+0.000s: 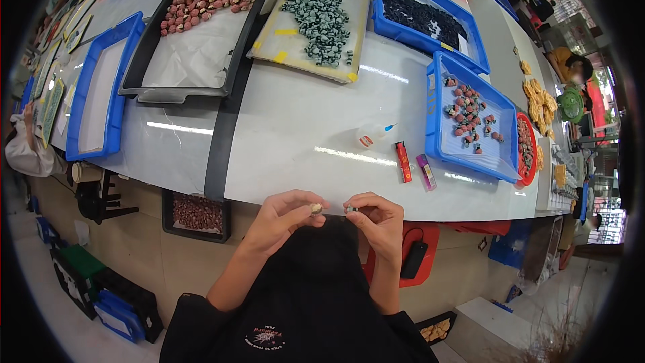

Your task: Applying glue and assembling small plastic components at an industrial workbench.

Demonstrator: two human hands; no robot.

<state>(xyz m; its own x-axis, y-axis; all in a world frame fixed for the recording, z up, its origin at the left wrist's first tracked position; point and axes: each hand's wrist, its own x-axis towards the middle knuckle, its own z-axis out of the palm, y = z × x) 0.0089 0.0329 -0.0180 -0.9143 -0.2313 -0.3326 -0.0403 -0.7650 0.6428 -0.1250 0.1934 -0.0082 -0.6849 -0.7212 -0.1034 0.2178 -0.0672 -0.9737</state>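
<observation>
Head view shows both hands pinching small pieces just over the near edge of the grey-white bench (302, 134). Good handling here, I judge, asks for a light fingertip pinch, with the inner face of each piece left uncovered and turned toward its partner, so that alignment can be checked by eye. Steadying one hand while the other makes small corrections should help; squeezing hard could spin or drop such tiny things. If glue is involved, the translucent white squeeze bottle with a blue needle tip (366, 140) stands within reach, ahead of the right hand.

The left hand (285, 218) is nearly closed, thumb against forefinger, on a small rounded cream-coloured piece (316, 209) at its fingertips; its forearm slants inward from the lower left. The right hand (379, 225) is likewise drawn in, thumb and forefinger gripping a small dark green and whitish piece (351, 209), its forearm rising more steeply. Fingertips face each other across a narrow gap, the pieces near but apart. Finer detail on either piece is too small to tell.
</observation>
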